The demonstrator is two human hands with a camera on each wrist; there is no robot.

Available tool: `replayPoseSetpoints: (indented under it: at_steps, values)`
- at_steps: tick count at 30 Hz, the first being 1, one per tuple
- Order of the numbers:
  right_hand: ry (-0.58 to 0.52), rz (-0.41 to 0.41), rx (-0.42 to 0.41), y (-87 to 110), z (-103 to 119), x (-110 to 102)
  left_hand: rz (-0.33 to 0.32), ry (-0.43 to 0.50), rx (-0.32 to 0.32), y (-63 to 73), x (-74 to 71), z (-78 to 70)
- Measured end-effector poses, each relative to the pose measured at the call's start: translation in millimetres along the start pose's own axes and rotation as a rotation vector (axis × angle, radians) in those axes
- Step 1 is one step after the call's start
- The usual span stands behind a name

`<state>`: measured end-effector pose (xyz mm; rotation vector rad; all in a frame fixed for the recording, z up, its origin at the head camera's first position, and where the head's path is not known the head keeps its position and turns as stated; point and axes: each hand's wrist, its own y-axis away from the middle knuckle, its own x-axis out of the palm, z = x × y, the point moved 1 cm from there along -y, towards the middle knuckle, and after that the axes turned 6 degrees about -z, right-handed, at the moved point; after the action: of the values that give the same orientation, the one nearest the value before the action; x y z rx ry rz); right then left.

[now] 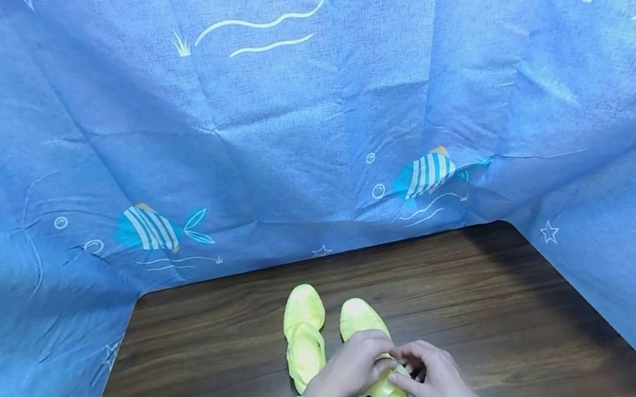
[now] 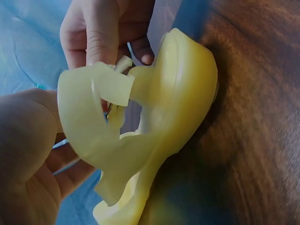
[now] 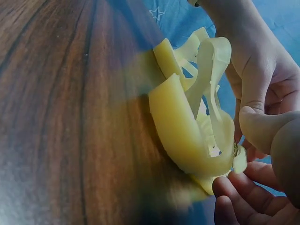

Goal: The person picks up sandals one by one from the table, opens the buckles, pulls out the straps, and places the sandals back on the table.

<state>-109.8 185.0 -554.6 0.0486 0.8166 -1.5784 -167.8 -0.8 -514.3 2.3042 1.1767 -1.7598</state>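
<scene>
In the head view, a yellow jelly sandal (image 1: 359, 317) lies under both hands, toe pointing away. My left hand (image 1: 359, 361) reaches across it, fingers bent around its ankle strap (image 2: 77, 117). From the other side, my right hand (image 1: 436, 380) pinches near the strap's end, beside a small metal buckle (image 3: 236, 150). The left wrist view shows the strap raised in a loop above the sole. Some fingertips of both hands are hidden behind the strap. The matching yellow sandal (image 1: 302, 311) sits left of this one, untouched.
Both sandals rest on a dark wood-grain table (image 1: 208, 374). A blue cloth (image 1: 280, 127) printed with fish, stars and bubbles hangs behind the table and along both sides. A bright glare spot shows at the table's near edge.
</scene>
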Motion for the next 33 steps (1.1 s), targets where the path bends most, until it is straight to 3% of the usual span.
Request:
replayPoseSetpoints:
  at_steps: [6, 18, 27, 33]
  values:
    - [0.06, -0.024, -0.068, -5.3, 3, 0, 0.028, -0.172, -0.016, -2.8, -2.2, 1.2]
    - [0.117, 0.018, -0.151, -16.8, 4, -1, 0.125, -0.229, -0.111, -7.7, -3.3, 0.4]
    - [0.145, 0.135, -0.184, -23.8, 8, -4, 0.064, -0.249, -0.075, -9.4, -6.0, -0.3]
    - [0.141, 0.128, -0.203, -24.2, 9, -4, 0.046, -0.247, -0.054, -9.0, -5.4, 0.7]
